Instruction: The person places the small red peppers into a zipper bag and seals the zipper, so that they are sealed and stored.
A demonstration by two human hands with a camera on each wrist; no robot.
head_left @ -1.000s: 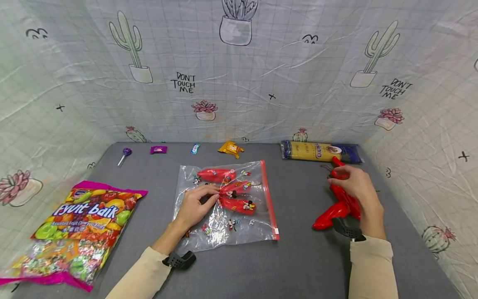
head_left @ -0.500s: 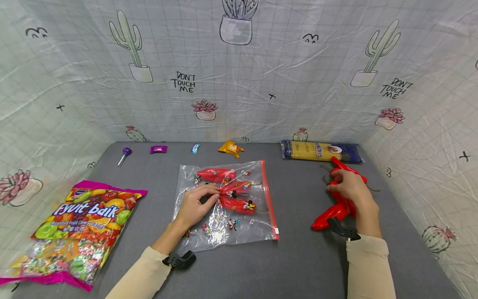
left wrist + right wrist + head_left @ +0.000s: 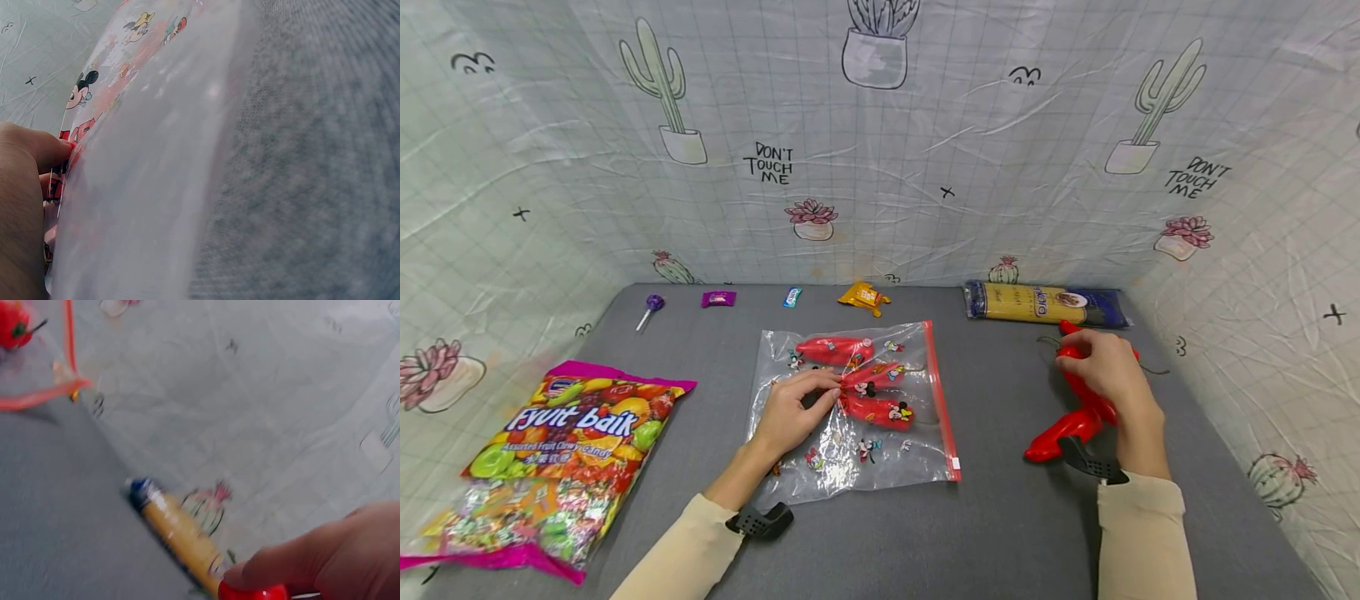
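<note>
A clear zip bag with a red seal strip and cartoon mouse prints lies mid-table, with three red chili peppers inside. My left hand rests flat on the bag, fingertips against the peppers; the left wrist view shows the bag film beside that hand. At the right, my right hand grips a bunch of red chili peppers on the grey table. The right wrist view shows a finger on a red pepper.
A big fruit candy bag lies at the left. Along the back edge sit a purple lollipop, small wrapped sweets, an orange packet and a spaghetti pack. Cactus-print cloth walls enclose the table.
My right hand has shifted slightly back toward the spaghetti pack with the pepper bunch, which turned a little. The left hand and the bag have not moved.
</note>
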